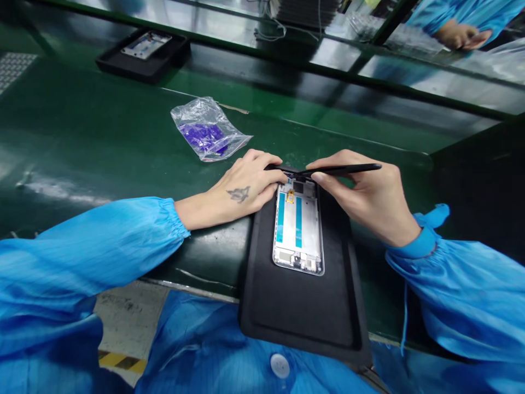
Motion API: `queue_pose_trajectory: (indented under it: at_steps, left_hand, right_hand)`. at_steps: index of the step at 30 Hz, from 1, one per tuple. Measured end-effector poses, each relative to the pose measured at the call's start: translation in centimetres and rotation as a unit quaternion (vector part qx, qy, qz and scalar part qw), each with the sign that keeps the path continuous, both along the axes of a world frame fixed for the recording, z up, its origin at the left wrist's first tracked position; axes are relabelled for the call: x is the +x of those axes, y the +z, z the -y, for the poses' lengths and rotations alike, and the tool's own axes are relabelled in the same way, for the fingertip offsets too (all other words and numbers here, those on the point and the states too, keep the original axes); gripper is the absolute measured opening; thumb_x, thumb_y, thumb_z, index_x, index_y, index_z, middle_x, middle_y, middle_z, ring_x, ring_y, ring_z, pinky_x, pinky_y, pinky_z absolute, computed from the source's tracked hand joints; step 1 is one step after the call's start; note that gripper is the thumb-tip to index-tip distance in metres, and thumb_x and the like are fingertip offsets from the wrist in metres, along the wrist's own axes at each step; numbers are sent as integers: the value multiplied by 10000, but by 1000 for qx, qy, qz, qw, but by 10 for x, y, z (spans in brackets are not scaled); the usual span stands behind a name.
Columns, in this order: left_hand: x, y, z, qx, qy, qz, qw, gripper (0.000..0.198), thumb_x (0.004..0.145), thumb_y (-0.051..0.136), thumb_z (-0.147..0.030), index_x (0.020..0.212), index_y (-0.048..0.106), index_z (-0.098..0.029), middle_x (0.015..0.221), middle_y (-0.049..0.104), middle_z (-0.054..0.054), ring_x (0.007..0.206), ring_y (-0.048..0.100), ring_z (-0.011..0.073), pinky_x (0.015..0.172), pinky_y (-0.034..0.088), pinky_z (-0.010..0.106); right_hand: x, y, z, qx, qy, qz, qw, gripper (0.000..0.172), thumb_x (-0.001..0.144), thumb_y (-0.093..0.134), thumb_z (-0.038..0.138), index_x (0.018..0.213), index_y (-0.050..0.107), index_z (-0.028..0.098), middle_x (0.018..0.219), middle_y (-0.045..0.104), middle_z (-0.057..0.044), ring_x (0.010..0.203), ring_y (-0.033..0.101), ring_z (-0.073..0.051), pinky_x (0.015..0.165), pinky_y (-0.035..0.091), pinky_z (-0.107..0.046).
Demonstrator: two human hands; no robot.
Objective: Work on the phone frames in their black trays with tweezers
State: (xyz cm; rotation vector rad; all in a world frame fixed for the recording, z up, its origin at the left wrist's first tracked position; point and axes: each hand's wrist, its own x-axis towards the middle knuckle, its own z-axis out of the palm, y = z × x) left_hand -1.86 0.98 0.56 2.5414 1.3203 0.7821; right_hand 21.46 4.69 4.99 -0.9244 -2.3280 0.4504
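Note:
A silver phone frame (310,230) with two blue adhesive strips lies on a black tray (303,312) in front of me. A small yellow-orange flex piece (290,196) shows near its upper end. My left hand (250,183) grips the frame's upper left corner, fingers bent over the edge. In my right hand (365,189) is a pair of black tweezers (348,169), pinched between thumb and fingers. Their tips point left at the top end of the frame, close to my left fingertips. Whatever lies right under the tips is too small and partly covered to make out.
A clear plastic bag (211,131) with small purple pieces lies left of the tray on the green bench (102,137). Farther back, another black tray (141,71) bears a second phone frame (146,45). Across the shelf rail are a co-worker's hands (463,37).

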Motion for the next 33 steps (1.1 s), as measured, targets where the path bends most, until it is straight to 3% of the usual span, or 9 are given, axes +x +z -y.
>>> queue_pose_trajectory:
  at_steps: [2,6,8,14,19,22,26,29,33]
  left_hand:
    - [3,6,8,28,-29,-36,999,279,1011,442,-212,1152,683,-195,1317,590,110,1205,501,283,963,448,436]
    - [15,19,38,72,-163,-112,978,269,1030,431,-326,1008,651,-173,1016,629,93,941,540,244,786,437,375]
    - [21,21,52,68,-208,-129,967,253,1024,448,-361,997,617,-174,937,602,82,910,531,239,759,425,358]
    - [25,25,73,37,-259,-128,957,184,1023,443,-313,971,571,-191,906,559,63,896,535,232,770,422,352]
    - [25,33,77,1,-306,-118,945,170,991,536,-356,970,593,-198,882,574,53,858,559,220,721,435,330]
    - [19,30,58,24,-246,-73,966,231,1026,448,-333,956,614,-190,890,609,64,838,550,219,740,447,349]
    - [7,16,17,7,-23,5,1000,156,980,484,-226,1009,631,-181,1037,628,82,966,556,240,863,461,398]
    - [3,3,-1,-36,16,41,998,152,918,554,-207,1036,649,-209,1148,613,65,1084,544,258,979,443,456]
    - [9,-7,-3,-54,33,45,997,141,900,572,-225,996,675,-228,1233,585,61,1182,488,297,1034,410,533]
  right_hand:
    - [2,4,1,3,-6,-19,1000,194,976,639,425,1024,754,277,967,702,-43,861,652,-234,748,510,-368]
    - [8,13,2,-8,-10,-72,997,130,947,706,361,999,765,258,965,710,-39,850,664,-204,705,526,-317]
    - [10,15,3,-22,-3,-92,995,98,940,718,303,991,763,233,973,713,-37,857,666,-181,703,523,-289]
    - [11,13,8,-42,18,-82,996,107,957,691,250,1009,746,174,974,707,-33,848,639,-132,706,491,-250]
    - [11,6,17,-28,42,-38,998,118,975,662,265,1046,741,214,967,704,-19,838,647,-150,706,496,-276]
    - [10,0,19,-12,54,-16,998,115,976,654,250,1055,736,229,965,704,-20,851,660,-168,748,516,-295]
    - [8,-7,20,13,65,-1,998,118,983,642,245,1060,731,238,958,698,-30,840,661,-189,749,517,-319]
    - [8,-10,22,33,70,7,997,133,979,643,228,1079,727,248,965,694,-38,833,659,-203,736,511,-337]
    - [7,-12,23,46,81,11,996,150,976,642,215,1092,727,258,973,691,-44,850,663,-219,742,509,-353]
